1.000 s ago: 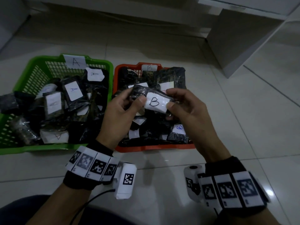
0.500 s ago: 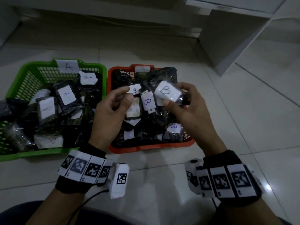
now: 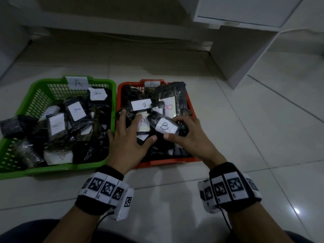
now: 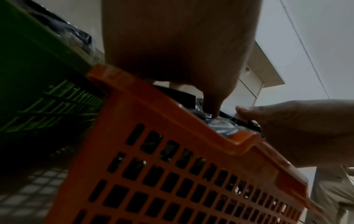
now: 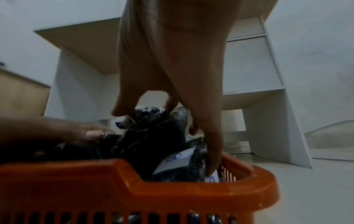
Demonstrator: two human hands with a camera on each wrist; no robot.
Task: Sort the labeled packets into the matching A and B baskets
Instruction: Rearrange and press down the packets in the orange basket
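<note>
A green basket (image 3: pixel 52 170) labelled A stands on the left and an orange basket (image 3: pixel 175 162) labelled B on the right, both full of dark plastic packets with white labels. My right hand (image 3: pixel 177 132) holds a dark packet marked B (image 3: pixel 164 127) low over the orange basket's pile, thumb at its near edge and fingers curled over its far end. In the right wrist view the thumb and fingers (image 5: pixel 172 104) pinch the packet (image 5: pixel 147 118). My left hand (image 3: pixel 133 130) lies flat with spread fingers on the packets in the orange basket, just left of that packet.
The baskets stand side by side on a pale tiled floor (image 3: pixel 245 155). A white shelving unit (image 3: pixel 245 50) rises at the back right, and a low white ledge (image 3: pixel 105 20) runs along the back. My dark-clothed legs show at the bottom edge.
Both hands have come down from above into the orange basket. The left hand let go of the B packet and flattened onto the pile; the right hand carried the packet down.
</note>
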